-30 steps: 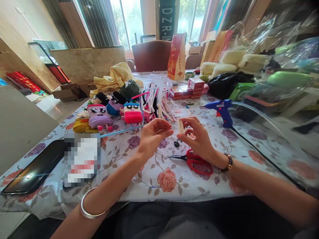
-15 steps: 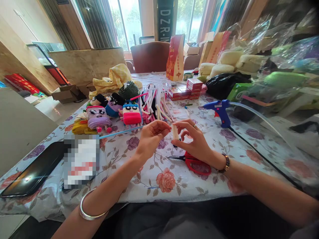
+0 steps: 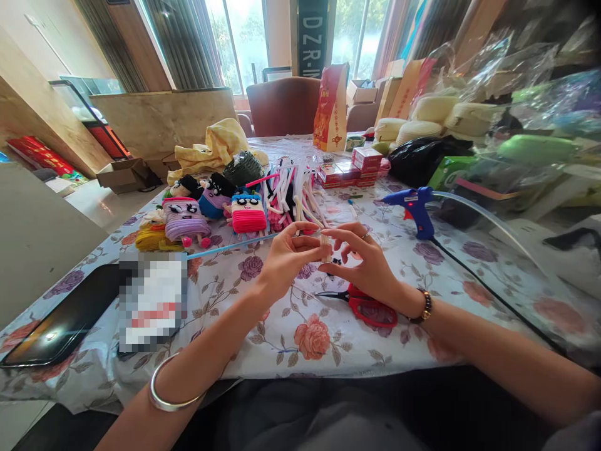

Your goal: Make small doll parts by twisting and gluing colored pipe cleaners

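Observation:
Between my two hands is a small cream-coloured ribbed piece (image 3: 325,249), too small to name for certain. My right hand (image 3: 364,257) grips it, index finger at its top and thumb near its lower end. From the other side my left hand (image 3: 288,254) presses its thumb and fingers on the same piece. Red-handled scissors (image 3: 373,310) lie under and beside my right wrist, blades pointing left. Small dark bits (image 3: 335,266) show on the cloth behind the fingers.
A blue glue gun (image 3: 417,210) stands at right with its black cord. Behind my hands lie chenille stems (image 3: 293,197) and several plush dolls (image 3: 248,213). Small red-and-white boxes (image 3: 366,160) stand farther back. A dark phone-like device (image 3: 66,316) lies at left on the flowered tablecloth (image 3: 211,313).
My left thumb and fingers have moved right onto the cream piece, which they were just beside before. The right hand has shifted slightly left with it.

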{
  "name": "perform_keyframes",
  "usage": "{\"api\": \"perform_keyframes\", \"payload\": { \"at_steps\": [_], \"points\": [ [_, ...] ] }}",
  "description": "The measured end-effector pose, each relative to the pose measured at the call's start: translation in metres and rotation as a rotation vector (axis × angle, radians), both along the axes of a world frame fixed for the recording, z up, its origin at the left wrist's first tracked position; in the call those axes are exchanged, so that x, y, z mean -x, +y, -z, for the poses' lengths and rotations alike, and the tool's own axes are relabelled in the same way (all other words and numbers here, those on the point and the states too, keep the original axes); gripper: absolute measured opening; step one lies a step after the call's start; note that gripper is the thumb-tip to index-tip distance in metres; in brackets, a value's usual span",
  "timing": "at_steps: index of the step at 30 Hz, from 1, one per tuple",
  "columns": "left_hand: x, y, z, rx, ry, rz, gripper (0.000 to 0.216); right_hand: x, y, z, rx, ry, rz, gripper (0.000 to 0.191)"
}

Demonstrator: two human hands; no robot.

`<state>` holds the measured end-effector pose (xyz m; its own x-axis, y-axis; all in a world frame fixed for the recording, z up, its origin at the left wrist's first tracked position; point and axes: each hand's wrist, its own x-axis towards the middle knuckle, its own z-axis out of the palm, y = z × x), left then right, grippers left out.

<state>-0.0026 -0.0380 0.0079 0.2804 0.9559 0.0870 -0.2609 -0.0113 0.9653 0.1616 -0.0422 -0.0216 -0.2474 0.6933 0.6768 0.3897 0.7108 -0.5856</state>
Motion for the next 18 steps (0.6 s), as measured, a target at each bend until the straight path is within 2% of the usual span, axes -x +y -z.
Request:
{"api": "perform_keyframes", "payload": {
  "at_steps": [10,18],
  "points": [
    [0.0028,-0.0014,-0.0001,0.013,0.008,0.040,0.044,-0.0022,0.0007,0.0014,-0.139,0.000,0.026,0.040],
    [0.0016,-0.0007,-0.0002,0.064,0.020,0.046,0.046,-0.0014,0.0015,0.0040,-0.127,0.018,0.027,0.042]
  ]
}}
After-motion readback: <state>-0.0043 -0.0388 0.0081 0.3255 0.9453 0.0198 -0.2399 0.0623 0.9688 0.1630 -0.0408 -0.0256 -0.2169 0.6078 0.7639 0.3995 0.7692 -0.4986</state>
